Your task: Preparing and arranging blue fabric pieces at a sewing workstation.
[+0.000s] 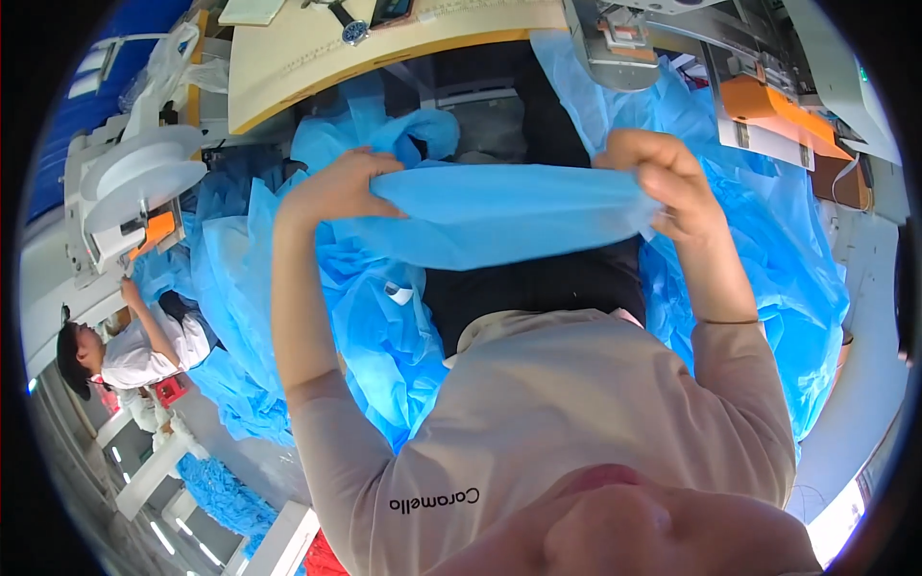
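Observation:
A light blue strip of thin fabric (509,213) is stretched across my lap between both hands. My left hand (351,187) is closed on its left end, the fingers partly hidden behind the fabric. At the other end, my right hand (667,182) grips the strip in a bent-finger pinch. More blue fabric (379,336) lies bunched on my left side and under the strip. A large heap of the same blue fabric (759,259) hangs at my right.
Ahead is a pale table (403,43) with a yellow edge, a wristwatch (354,33) and a phone (391,12) on it. Machines with orange parts (783,110) stand at the right. On the left, a co-worker (144,350) sits by a machine with a white spool disc (144,178).

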Tool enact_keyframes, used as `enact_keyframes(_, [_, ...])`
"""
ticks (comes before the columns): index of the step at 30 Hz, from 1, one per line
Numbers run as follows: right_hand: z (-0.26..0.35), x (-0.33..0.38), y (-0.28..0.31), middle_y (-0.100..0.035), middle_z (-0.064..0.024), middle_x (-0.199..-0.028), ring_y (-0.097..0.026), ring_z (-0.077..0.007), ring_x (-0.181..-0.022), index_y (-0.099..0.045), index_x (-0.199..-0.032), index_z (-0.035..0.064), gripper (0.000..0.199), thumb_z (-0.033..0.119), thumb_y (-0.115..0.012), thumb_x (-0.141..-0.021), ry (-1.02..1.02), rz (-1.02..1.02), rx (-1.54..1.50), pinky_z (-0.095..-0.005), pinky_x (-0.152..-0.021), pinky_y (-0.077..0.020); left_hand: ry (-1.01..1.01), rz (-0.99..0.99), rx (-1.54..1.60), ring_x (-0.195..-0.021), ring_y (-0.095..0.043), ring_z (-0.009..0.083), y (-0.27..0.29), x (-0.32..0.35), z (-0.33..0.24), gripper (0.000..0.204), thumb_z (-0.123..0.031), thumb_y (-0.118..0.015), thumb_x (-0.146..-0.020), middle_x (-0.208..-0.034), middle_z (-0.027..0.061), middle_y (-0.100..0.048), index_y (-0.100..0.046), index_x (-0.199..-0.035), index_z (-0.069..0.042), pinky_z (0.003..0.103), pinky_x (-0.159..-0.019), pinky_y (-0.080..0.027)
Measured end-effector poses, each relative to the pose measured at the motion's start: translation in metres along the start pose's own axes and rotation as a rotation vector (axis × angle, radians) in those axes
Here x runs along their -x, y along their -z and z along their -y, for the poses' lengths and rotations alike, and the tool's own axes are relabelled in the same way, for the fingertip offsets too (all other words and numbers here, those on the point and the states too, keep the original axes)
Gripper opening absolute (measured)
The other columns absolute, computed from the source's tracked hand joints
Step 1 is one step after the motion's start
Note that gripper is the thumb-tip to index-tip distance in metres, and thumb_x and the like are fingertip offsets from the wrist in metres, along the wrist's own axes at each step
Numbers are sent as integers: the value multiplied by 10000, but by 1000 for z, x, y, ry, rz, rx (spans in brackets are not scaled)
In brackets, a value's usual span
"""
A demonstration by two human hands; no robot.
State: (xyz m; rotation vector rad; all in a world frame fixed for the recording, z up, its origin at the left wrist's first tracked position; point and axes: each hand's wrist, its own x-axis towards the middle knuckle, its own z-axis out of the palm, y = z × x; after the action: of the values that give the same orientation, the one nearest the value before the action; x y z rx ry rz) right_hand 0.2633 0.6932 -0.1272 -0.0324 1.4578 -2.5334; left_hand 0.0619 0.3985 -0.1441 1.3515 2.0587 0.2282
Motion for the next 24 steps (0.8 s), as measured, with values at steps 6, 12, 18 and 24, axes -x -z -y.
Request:
enact_keyframes(6, [-22, -27, 20, -563, -123, -841, -485, -189, -774, -595, -809, -68, 451, 317, -752, -634, 277, 542, -411, -293, -687, -354, 524, -1067, -450, -1020, -593, 291, -17, 170, 8, 393, -86, -622, -721, -1042, 140, -652, -604, -1100, 16, 382, -893, -467])
enact_keyframes(12, [-37, -62, 0, -491, -66, -827, -478, -207, -776, -527, -751, 11, 368, 305, -733, -669, -164, 522, -473, -307, -701, -361, 1009, -803, -750, -823, -616, 253, -119, 277, -149, 367, -125, -801, -643, -918, 116, -650, -625, -936, 9, 321, -710, -486])
enact_keyframes(18, [-21, -57, -7, -463, -29, -827, -470, -118, -797, -513, -862, 21, 128, -1, -605, -775, 194, 92, 540, -240, -725, -380, 736, -808, 460, -938, -596, 273, -76, 178, -146, 334, -9, -662, -754, -1019, 157, -628, -606, -1083, -27, 348, -735, -477])
enact_keyframes(24, [-16, -27, 6, -498, -41, -832, -496, -131, -780, -507, -878, 18, 174, -17, -618, -749, 370, -212, 762, -240, -709, -405, -12, -289, 655, -705, -579, 221, -3, -33, -141, 292, -187, -710, -773, -784, 151, -609, -586, -974, -17, 327, -635, -454])
